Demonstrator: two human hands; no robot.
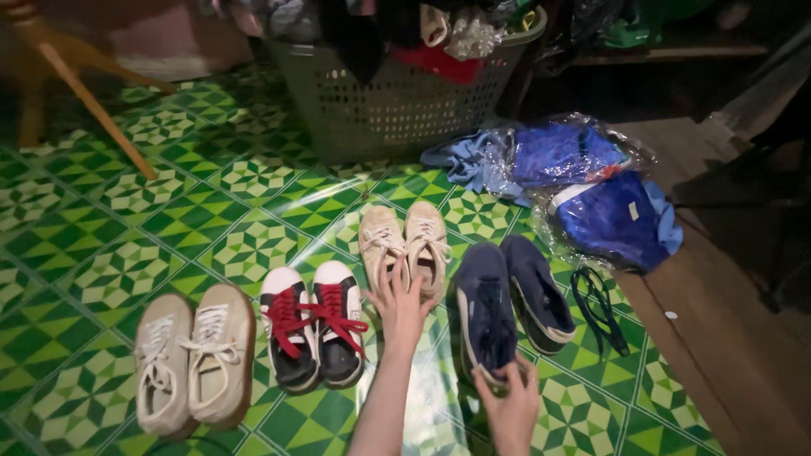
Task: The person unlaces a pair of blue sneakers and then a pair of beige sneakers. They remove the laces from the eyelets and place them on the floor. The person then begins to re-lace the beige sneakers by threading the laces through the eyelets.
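Flooring (110, 253) of green-and-white patterned vinyl filled my view, with a grey laundry basket (397, 105) heaped with clothes standing at its far edge. Right of the basket lay two blue garments in clear plastic bags (591, 190), and near them a loose dark shoelace (596, 308).

Four pairs of shoes stood in a row across the floor: beige lace-up sneakers (194, 359) at far left, black-and-white sneakers with red laces (312, 325) next, pale pink sneakers (404, 245) set further back, and navy sneakers (511, 304) at right.

My left hand (397, 304) was open, fingers spread, resting on the heels of the pale pink sneakers. My right hand (509, 405) was closed on the heel end of the nearer navy sneaker (486, 317), which lay just beside its mate.

In my judgement the work in hand was squaring the pairs into line. Doing it well meant pushing from the heels, keeping each pair touching side by side, and sliding rather than lifting so the laces stayed clear.
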